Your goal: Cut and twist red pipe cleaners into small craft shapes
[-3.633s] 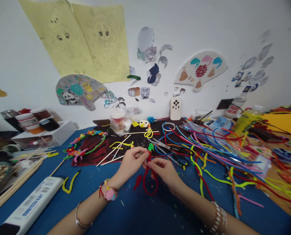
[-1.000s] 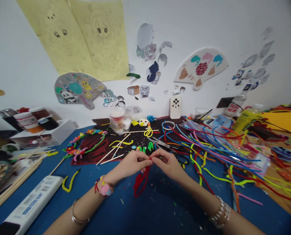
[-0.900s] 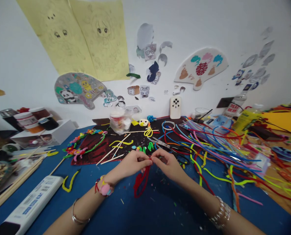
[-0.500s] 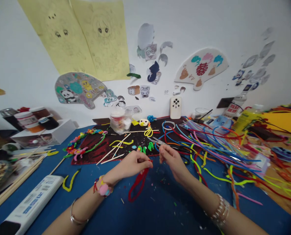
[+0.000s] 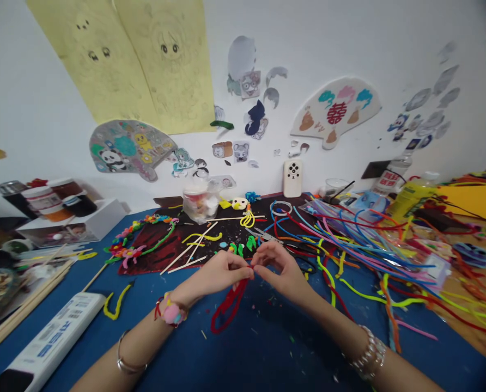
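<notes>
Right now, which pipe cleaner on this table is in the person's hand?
The red pipe cleaner, bent into a long narrow loop and pinched at its top by the left hand. Others, like the bent yellow one, lie loose on the blue table.

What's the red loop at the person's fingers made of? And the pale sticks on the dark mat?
The red loop looks like chenille pipe cleaner: fuzzy, matte pile, holding a bent shape, so probably a wire core, though that's hidden. The pale sticks look like bare, unfinished wood: straight, rigid, matte; grain is too blurred to confirm.
</notes>
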`<state>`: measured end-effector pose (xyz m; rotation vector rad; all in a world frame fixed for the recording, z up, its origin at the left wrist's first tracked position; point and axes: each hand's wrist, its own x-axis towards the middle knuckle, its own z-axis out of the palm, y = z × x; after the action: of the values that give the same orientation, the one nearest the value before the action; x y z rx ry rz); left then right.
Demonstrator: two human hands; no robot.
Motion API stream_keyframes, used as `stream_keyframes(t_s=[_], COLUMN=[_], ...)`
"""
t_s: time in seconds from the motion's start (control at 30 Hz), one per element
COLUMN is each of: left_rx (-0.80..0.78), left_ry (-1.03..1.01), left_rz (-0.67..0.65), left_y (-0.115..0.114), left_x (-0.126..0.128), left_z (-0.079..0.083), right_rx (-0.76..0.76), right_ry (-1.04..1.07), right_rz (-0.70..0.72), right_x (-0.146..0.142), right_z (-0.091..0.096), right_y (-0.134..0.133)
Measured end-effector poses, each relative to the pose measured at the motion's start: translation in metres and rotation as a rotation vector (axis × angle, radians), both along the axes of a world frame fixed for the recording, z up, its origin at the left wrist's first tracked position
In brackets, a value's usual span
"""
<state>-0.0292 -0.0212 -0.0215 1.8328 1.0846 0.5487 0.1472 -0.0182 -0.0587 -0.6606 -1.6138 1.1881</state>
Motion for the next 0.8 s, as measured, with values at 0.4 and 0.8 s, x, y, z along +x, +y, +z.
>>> stream_keyframes(t_s=[0.4, 0.8], left_rx=[-0.012, 0.020], left_ry=[0.019, 0.034], left_rz=[0.003, -0.027], left_y=[-0.0004, -0.0012], left_x=[0.0001, 0.0022], left_z=[-0.0002, -0.0019], right_rx=[0.043, -0.224], right_ry=[-0.025, 0.232], right_rz=[-0.001, 0.147], right_x=[0.0027, -0.0051], right_z=[0.0037, -0.0019], right_y=[0.0007, -0.0003])
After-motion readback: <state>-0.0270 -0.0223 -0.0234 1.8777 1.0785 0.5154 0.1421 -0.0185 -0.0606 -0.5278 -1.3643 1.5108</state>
